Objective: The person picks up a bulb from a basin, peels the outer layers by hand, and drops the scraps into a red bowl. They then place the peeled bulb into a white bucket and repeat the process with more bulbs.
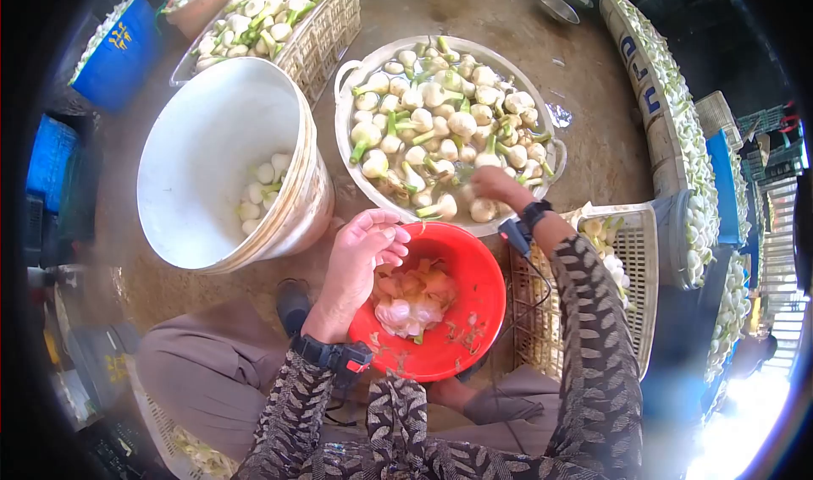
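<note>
holding the left hand (360,247) over the near-left side of the red bowl (489,328), with fingers loosely bent and slightly spread. reaching with the right hand (506,185) among the pale bulbs (462,124) in the round basin (343,124); cannot tell whether pinching one (blurred fingertips). also showing peelings (436,287) inside the red bowl, and more bulbs inside the white bucket (199,158) at left.
</note>
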